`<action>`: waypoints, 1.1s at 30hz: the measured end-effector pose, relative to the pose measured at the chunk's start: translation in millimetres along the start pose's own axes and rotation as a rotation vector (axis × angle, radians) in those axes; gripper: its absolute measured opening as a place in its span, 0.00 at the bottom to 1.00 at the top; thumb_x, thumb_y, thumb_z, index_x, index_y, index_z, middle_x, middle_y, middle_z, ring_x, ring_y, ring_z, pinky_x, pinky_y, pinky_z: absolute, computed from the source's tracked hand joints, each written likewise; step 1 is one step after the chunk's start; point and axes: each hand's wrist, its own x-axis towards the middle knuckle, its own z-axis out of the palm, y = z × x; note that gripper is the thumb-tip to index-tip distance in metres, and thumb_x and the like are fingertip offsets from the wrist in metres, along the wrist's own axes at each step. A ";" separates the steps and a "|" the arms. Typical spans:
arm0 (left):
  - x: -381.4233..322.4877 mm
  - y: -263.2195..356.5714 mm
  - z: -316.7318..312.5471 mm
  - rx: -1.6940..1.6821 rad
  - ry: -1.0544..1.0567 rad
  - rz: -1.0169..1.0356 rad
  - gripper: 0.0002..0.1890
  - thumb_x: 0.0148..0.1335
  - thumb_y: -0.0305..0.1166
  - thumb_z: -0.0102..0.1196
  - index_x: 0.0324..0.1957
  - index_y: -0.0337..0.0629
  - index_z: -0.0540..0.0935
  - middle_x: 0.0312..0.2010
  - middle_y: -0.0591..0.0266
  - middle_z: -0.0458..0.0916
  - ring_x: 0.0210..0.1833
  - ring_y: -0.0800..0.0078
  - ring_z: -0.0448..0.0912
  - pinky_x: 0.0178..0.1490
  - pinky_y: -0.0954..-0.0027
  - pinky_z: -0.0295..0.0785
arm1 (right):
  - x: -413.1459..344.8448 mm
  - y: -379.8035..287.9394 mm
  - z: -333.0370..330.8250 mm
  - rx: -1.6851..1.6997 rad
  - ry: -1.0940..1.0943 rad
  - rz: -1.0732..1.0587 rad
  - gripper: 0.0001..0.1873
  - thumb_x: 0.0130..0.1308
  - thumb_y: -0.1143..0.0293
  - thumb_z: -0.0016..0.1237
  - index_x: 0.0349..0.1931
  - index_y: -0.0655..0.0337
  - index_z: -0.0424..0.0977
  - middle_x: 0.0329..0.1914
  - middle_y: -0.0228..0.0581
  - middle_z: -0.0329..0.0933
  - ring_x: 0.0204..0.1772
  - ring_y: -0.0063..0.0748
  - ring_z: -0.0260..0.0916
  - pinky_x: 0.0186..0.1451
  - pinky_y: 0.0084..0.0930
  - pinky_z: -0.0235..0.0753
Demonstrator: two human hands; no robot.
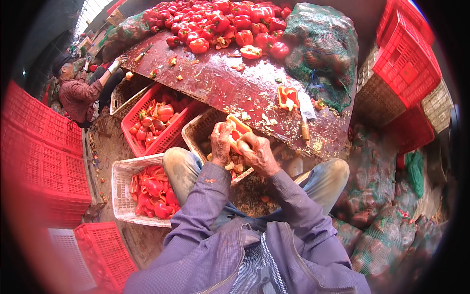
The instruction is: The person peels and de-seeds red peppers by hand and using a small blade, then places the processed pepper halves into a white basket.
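Observation:
My left hand point(221, 144) grips one side of a cut red bell pepper half point(240, 126), its hollow inside facing up. On the other side my right hand point(258, 152) has its fingers curled at the pepper's rim and inside; whether they pinch any core is hidden. Beneath both hands stands a dirty crate point(191, 132) with pepper cores and scraps in it. Another hollow pepper half point(288, 98) lies on the dark red table point(235, 84), beside a cleaver point(305, 110) with a wooden handle.
Whole red peppers point(224, 22) are heaped at the table's far side, beside a full green mesh sack point(321, 55). Left of my knees, a white crate point(121, 191) and a red crate point(134, 137) hold cut peppers. A co-worker point(82, 86) sits at far left. Full sacks point(371, 183) lie right.

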 end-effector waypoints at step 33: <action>-50.7 195.0 -230.2 1.270 0.746 0.986 0.23 0.67 0.36 0.62 0.61 0.37 0.74 0.55 0.47 0.78 0.54 0.56 0.79 0.57 0.59 0.77 | 61.6 123.3 -137.8 -0.813 0.311 0.254 0.13 0.66 0.65 0.45 0.28 0.63 0.76 0.23 0.57 0.78 0.29 0.57 0.80 0.32 0.44 0.79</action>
